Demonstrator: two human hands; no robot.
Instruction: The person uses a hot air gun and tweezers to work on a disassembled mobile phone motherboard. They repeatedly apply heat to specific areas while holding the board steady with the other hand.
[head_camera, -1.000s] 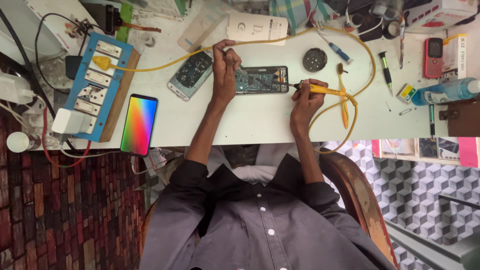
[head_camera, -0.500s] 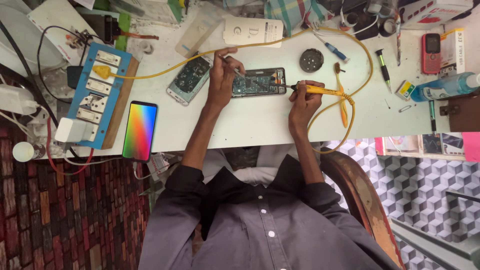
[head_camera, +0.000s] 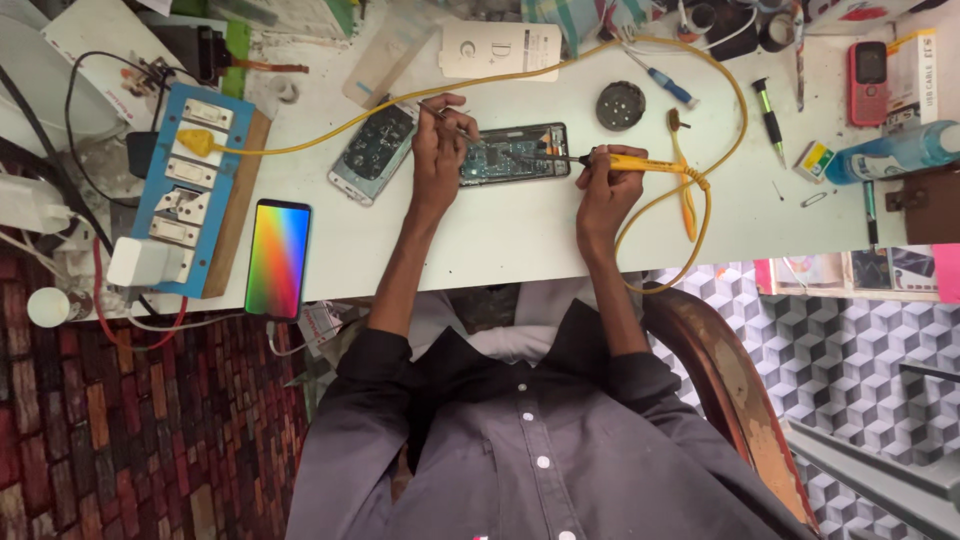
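**Soldering iron met the opened phone**

The right hand (head_camera: 603, 190) gripped the yellow soldering iron (head_camera: 640, 162), tip on the opened phone (head_camera: 512, 153) just left. The left hand (head_camera: 440, 150) pinched tweezers (head_camera: 455, 120) over it. Fragile, light board: best held by its edges. Versus earlier, the pose was unchanged.

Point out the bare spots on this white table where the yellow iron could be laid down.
Widest bare stretch: the near edge of the white table, between the rainbow-screen phone and the right hand. A smaller patch lies right of the yellow cable, below the green screwdriver. The far edge is crowded, and the opened phone fills the space between the hands.
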